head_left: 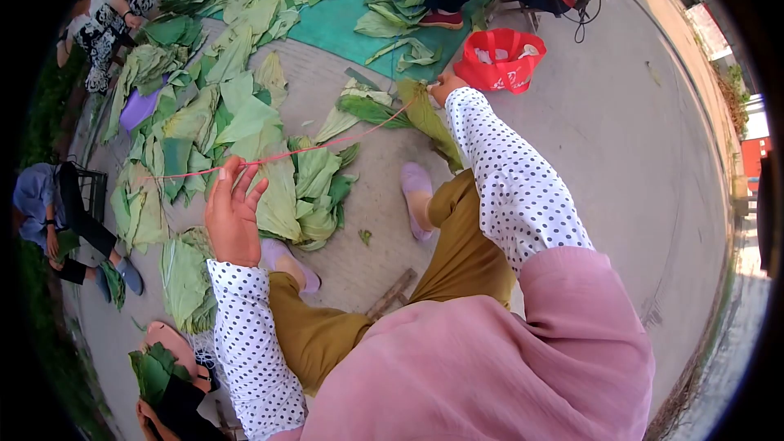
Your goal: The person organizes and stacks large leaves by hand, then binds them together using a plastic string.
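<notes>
A thin red string [327, 144] stretches between my two hands, and its far end trails over the leaves at the left. My left hand [234, 216] is raised, palm up, with fingers partly spread; the string runs across its fingertips. Farther forward on the right, my right hand [447, 88] has its fingers closed at the string's other end, by the tip of a large green leaf [430, 124] that hangs down beside my knee. Whether it holds the leaf too is hard to tell. Wide pale green leaves [249, 126] lie in heaps on the ground beyond my left hand.
A red bag [502, 61] stands just beyond my right hand. More leaves lie on a green sheet [327, 24] ahead. One person sits at the top, two at the left edge, another at the lower left with a hat [171, 339]. A purple item [140, 109] lies among leaves.
</notes>
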Demonstrator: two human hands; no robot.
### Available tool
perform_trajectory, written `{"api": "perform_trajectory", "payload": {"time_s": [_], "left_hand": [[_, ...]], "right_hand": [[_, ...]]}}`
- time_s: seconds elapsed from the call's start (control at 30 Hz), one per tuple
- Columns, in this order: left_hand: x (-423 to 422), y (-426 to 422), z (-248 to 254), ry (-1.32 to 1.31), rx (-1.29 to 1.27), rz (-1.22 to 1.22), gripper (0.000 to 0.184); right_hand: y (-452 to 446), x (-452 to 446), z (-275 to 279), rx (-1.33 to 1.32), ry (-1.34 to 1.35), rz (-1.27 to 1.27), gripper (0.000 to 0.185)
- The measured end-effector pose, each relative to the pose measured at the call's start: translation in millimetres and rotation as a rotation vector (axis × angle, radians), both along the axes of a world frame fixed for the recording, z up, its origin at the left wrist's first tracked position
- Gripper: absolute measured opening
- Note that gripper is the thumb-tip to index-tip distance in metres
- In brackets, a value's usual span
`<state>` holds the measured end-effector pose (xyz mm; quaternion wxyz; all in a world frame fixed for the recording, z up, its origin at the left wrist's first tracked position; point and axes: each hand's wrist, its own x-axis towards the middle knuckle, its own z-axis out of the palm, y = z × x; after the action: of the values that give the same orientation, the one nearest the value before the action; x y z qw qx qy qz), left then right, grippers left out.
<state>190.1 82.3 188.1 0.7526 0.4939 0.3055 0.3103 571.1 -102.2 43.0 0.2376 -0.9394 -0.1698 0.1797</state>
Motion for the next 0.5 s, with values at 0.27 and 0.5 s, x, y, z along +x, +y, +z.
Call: {"api": "perform_trajectory", "payload": {"time_s": [0.27,0.5], "left_hand": [[12.8,-12.8,-0.8,-0.022,0.020,-0.094,0.047],[12.7,-16.6,1.7,-0.043,0.080,-0.221,0.050]], "right_hand": [[50.6,-101.3,61.3,0.387,-0.268,0.645,0.034],[72.3,-196.1,108.3,0.646,0.004,0.946,0.025]]}}
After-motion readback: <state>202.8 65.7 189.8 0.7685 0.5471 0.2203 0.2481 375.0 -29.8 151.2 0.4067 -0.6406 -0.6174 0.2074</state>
